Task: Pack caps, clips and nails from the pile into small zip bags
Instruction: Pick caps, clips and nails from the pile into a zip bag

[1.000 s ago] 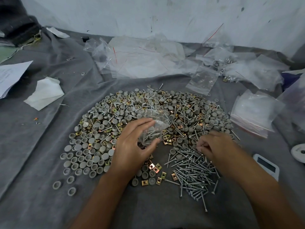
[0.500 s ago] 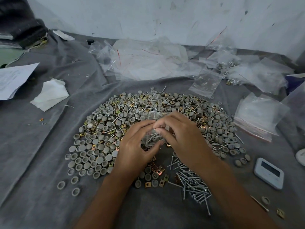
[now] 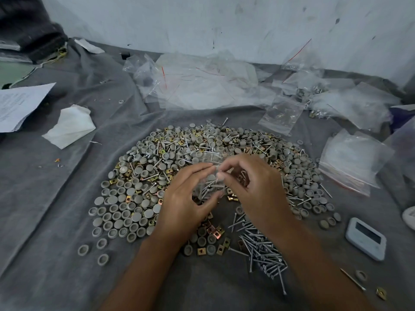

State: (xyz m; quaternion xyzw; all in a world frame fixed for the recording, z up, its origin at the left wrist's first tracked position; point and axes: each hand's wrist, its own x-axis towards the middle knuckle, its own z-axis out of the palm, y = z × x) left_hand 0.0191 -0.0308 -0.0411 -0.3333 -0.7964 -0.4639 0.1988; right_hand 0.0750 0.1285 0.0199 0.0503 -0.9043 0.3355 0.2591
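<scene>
At frame centre, the left hand (image 3: 184, 205) and right hand (image 3: 256, 187) both pinch a small clear zip bag (image 3: 210, 176) at its top edge; silver nails show inside. Around them spreads the pile (image 3: 157, 176) of grey round caps, brass-coloured square clips and loose nails (image 3: 262, 250) on grey cloth.

Both forearms run off the bottom edge. The left hand (image 3: 186, 203) and right hand (image 3: 258, 189) cover part of the small bag (image 3: 207, 187), so its contents blur together. A white round thing (image 3: 409, 217) is cut by the right edge.
</scene>
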